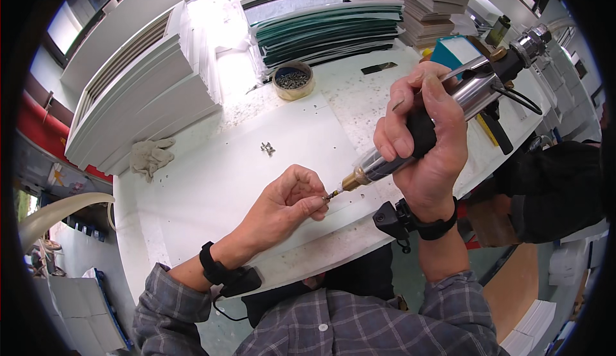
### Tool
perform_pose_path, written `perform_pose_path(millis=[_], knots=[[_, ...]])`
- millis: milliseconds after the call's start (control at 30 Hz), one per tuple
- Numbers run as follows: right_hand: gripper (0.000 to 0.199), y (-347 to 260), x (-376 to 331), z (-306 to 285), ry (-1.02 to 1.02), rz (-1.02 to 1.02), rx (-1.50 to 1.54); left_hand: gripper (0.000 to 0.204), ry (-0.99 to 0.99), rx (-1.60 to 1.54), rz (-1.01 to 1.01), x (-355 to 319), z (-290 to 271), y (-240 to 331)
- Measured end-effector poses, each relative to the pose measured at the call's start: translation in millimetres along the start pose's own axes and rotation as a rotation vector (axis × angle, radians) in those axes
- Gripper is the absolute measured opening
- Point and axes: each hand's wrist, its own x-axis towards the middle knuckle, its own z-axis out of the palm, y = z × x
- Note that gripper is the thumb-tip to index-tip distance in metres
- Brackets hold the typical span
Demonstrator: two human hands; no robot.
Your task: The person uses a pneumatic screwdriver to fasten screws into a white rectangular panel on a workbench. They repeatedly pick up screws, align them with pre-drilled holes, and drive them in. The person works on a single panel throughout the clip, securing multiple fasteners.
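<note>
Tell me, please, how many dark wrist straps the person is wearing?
2. One dark wrist strap sits on the left forearm, below the left hand; another dark wrist strap wraps the right wrist, below the right hand gripping the metal powered screwdriver.

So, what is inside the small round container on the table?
The round container holds a heap of small dark metal pieces, probably screws. Only the top layer shows; its bottom and its depth are covered by the heap. It stands on the white table.

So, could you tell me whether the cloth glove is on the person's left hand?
No, the glove lies on the white table beside the stacked panels, and the left hand is bare.
</note>
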Motion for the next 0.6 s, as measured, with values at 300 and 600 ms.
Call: perform_pose_path(millis=[300,600], knots=[[0.021,-0.6,2.0,-0.4,-0.004,-0.009,-0.002,0.016,0.0,-0.047,-0.007,2.4,-1.5,-3.6],[0.02,0.9,-0.7,0.4,0.006,-0.005,0.035,0.018,0.023,-0.076,-0.038,2.3,1.0,0.1]])
